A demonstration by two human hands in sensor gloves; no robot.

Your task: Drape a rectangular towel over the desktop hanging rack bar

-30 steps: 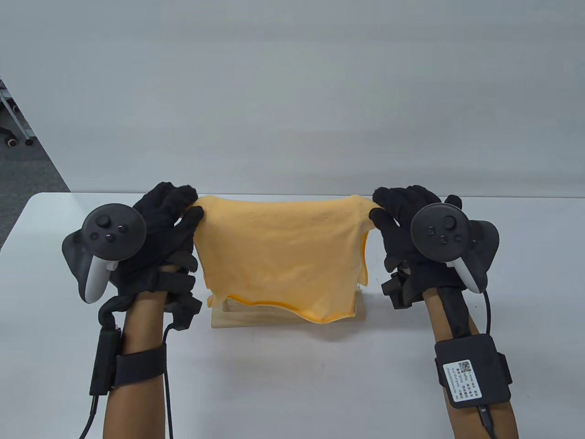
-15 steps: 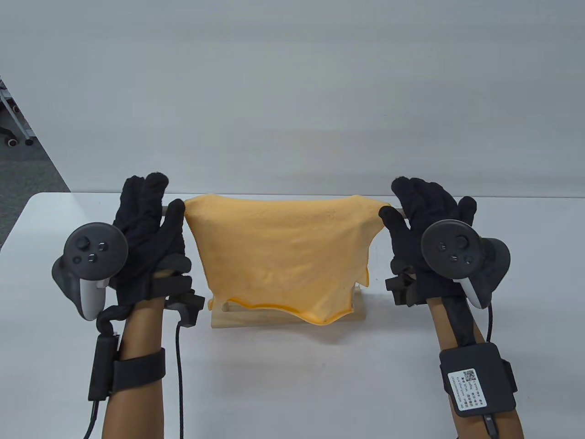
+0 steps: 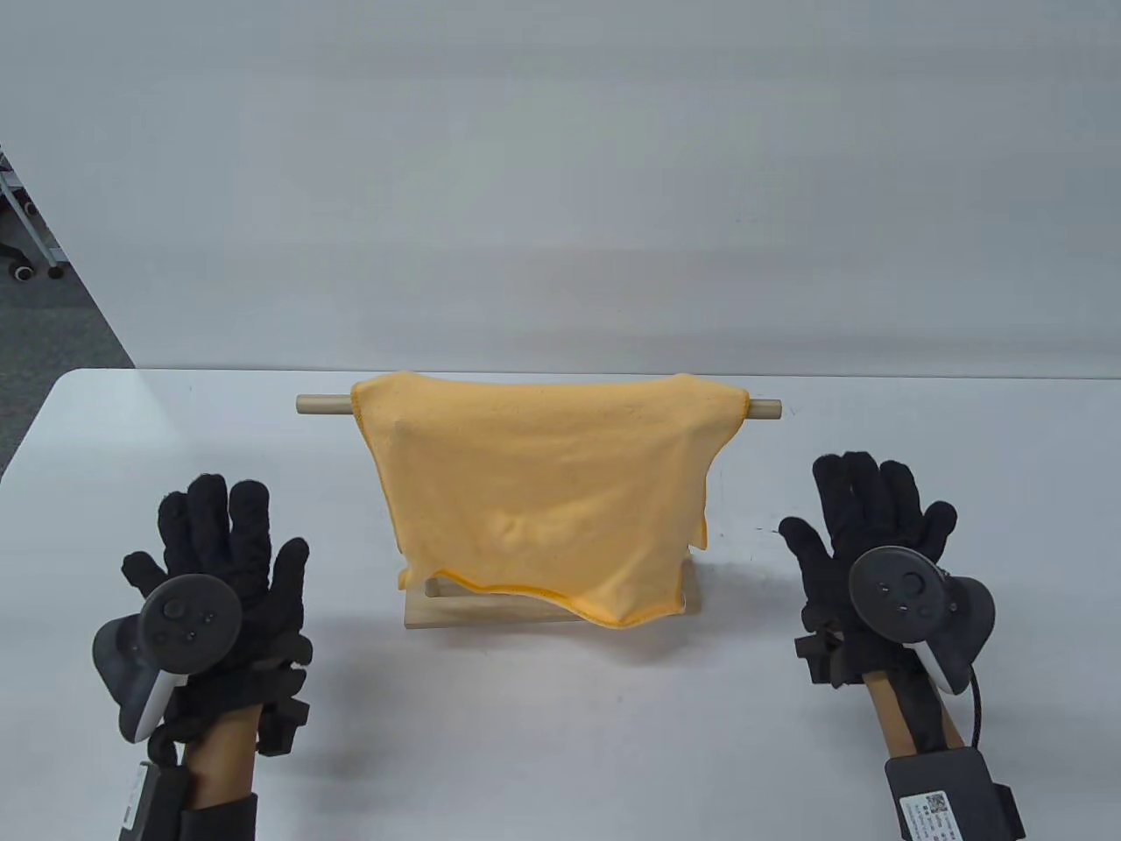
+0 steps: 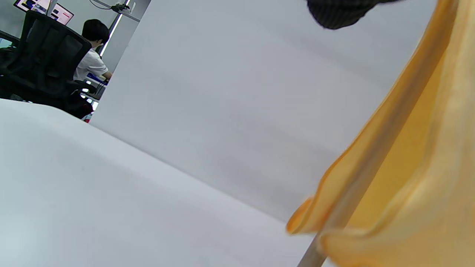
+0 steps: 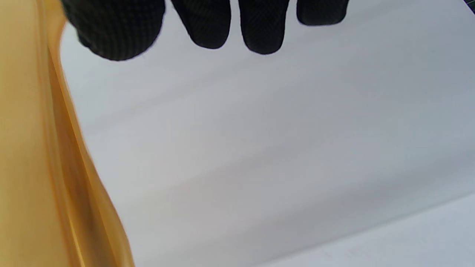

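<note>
An orange towel (image 3: 543,491) hangs over the wooden bar (image 3: 320,404) of a small rack with a wooden base (image 3: 490,611). Both bar ends stick out past the towel. My left hand (image 3: 223,552) is open, fingers spread, low at the left of the rack and apart from the towel. My right hand (image 3: 867,517) is open, fingers spread, at the right of the rack, also apart. The towel fills the right side of the left wrist view (image 4: 415,178) and the left side of the right wrist view (image 5: 33,167). Both hands hold nothing.
The rack stands mid-table on a white table (image 3: 560,727) with a plain grey wall behind. The table's left edge is near my left hand. A person at a desk chair (image 4: 41,70) shows far off in the left wrist view.
Both hands have let go of the towel's top corners and drawn back toward me and down to the table's sides. The towel stays draped on the bar, whose ends now show.
</note>
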